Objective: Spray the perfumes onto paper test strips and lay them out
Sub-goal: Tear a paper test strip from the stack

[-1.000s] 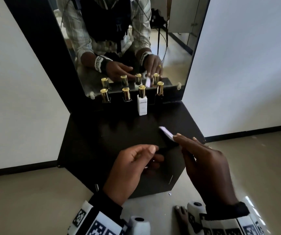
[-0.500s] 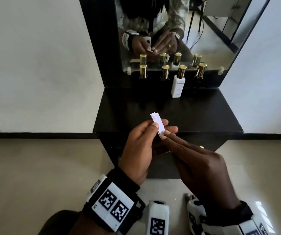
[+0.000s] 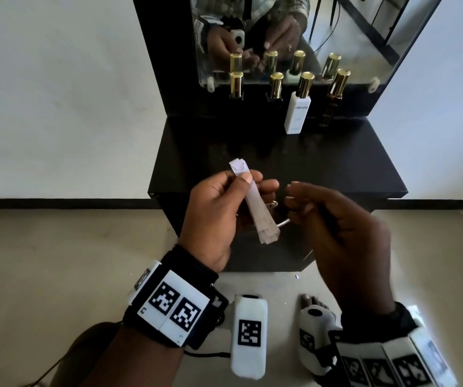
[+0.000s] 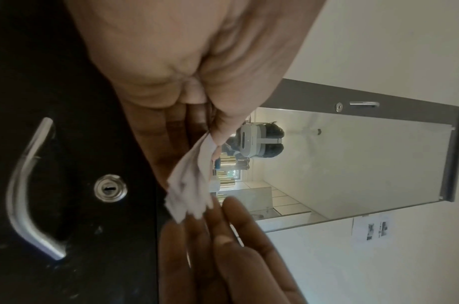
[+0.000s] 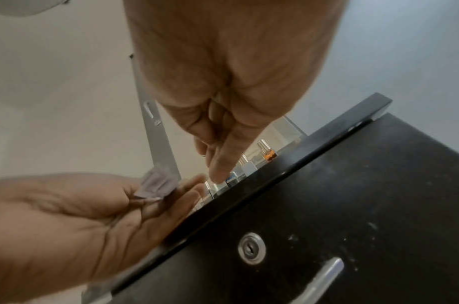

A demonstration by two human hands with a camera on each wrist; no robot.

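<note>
left hand (image 3: 216, 216): I pinch thin white paper test strips (image 3: 255, 208), frame centre
right hand (image 3: 344, 236): loosely curled, empty
risk: strips fan, several slip out together

- The surface (image 3: 336, 169) stands against the wall, with the mirror (image 3: 364, 37) upright along its back edge.
- Four perfume bottles (image 3: 297, 107) stand in a row at the back of the surface, just before the mirror.
- Both hands hang before the surface's front edge, the left hand (image 3: 213, 216) left of the right hand (image 3: 344, 233), close but apart.
- The paper test strips (image 3: 255, 208) lie in the left hand, between the two hands.
- The drawer handle (image 4: 28, 185) and lock (image 4: 110, 187) sit on the front face below the surface.
</note>
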